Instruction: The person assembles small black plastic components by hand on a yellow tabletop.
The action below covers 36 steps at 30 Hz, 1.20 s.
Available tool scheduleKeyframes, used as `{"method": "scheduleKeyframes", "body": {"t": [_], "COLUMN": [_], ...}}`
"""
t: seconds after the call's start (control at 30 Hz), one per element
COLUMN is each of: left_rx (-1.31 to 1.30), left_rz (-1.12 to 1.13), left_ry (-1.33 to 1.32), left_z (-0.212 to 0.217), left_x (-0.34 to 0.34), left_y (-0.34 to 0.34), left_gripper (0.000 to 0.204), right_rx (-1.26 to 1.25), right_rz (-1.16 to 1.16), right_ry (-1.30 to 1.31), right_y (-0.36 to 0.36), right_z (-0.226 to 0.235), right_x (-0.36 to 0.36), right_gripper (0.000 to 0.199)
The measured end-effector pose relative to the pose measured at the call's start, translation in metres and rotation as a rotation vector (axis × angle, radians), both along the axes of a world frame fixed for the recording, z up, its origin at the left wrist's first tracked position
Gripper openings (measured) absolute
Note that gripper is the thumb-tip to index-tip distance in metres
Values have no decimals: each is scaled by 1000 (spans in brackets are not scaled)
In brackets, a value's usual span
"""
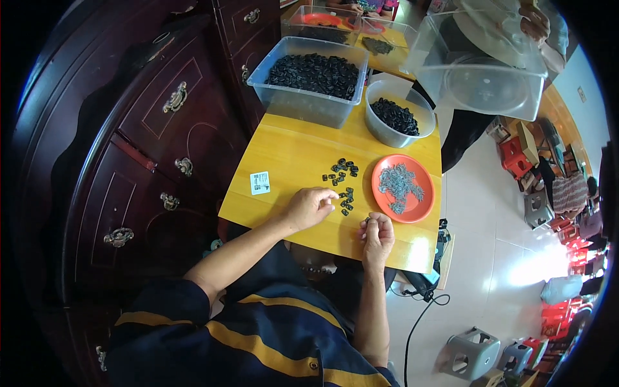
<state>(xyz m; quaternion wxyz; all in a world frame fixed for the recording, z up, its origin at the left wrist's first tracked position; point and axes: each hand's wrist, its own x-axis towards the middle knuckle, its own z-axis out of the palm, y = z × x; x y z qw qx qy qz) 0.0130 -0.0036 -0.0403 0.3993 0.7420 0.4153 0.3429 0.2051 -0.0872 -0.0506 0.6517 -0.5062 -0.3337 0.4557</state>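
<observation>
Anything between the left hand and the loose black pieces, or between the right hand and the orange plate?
Nothing visible stands in the way. The left hand is right beside the loose black pieces; the right hand is close to the near edge of the orange plate.

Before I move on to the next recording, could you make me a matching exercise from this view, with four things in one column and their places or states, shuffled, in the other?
Things
1. orange-red plate
2. white square label
3. round translucent tub
4. right hand

Places and states
A. just beyond the plate, with black pieces inside
B. lying flat near the left edge of the table
C. on the person's side of the plate
D. bearing a heap of small grey pieces

Right pairs: 1-D, 2-B, 3-A, 4-C
</observation>
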Motion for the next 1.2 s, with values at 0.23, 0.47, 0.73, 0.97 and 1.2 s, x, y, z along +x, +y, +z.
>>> {"method": "scheduleKeyframes", "body": {"t": [0.23, 0.47, 0.73, 0.97, 1.2], "left_rx": [291, 441, 471, 431, 439], "left_rz": [-1, -247, -423, -527, -654], "left_ry": [113, 261, 525, 524, 533], "left_z": [15, 37, 32, 25, 21], "left_x": [33, 98, 149, 154, 161], "left_y": [44, 63, 81, 91, 91], "left_gripper": [14, 9, 4, 4, 7], "right_rx": [27, 47, 51, 53, 62], "right_rz": [26, 43, 52, 65, 60], "right_ry": [-107, -149, -86, -87, -103], "right_y": [2, -1, -5, -6, -5], "right_z": [-15, -14, -11, -13, -14], "right_x": [0, 2, 2, 2, 4], "right_gripper": [8, 10, 9, 17, 13]}}
